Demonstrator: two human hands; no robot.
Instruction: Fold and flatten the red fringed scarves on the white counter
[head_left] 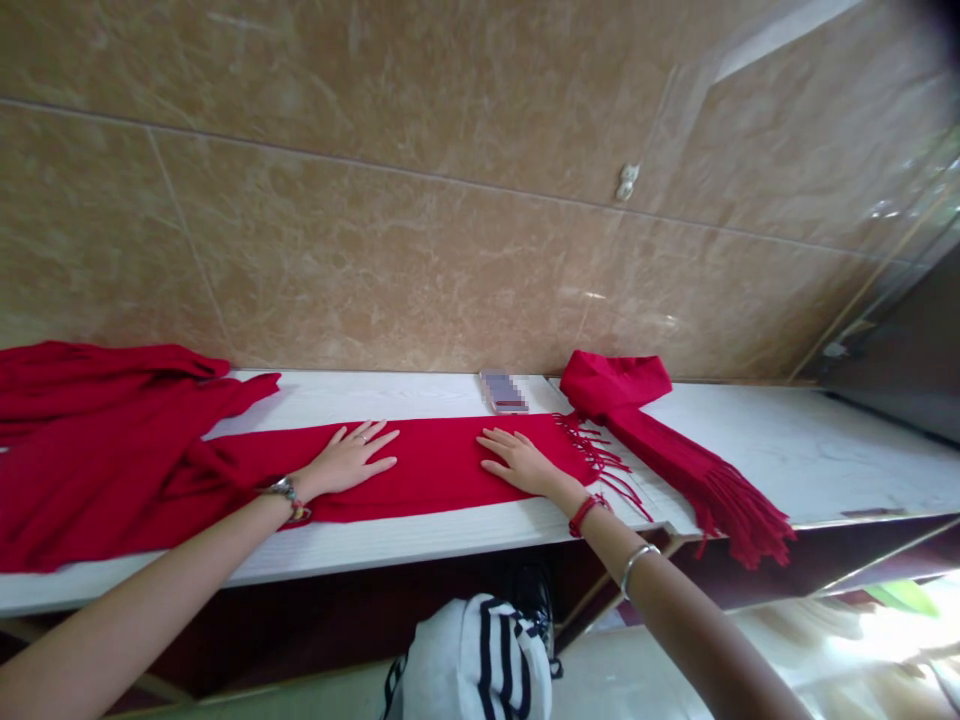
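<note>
A red scarf (442,465) lies along the white tabletop, flat in its middle and bunched in loose folds at the left. Its fringed end points right, with the tassels spread apart. My left hand (346,460) rests palm down on the flat part, fingers spread. Farther right, near the fringe, my right hand (521,463) also lies flat on the cloth with its fingers stretched out. Neither hand grasps anything. To the right of the fringe is another red fringed piece (675,455), folded over at the top, its tassels hanging past the front edge.
A phone (504,392) lies behind the scarf, close to the brown marbled wall (420,270). The white tabletop (787,440) continues to the right, toward a dark panel (900,350). Below the front edge are dark recesses and my striped clothing (480,660).
</note>
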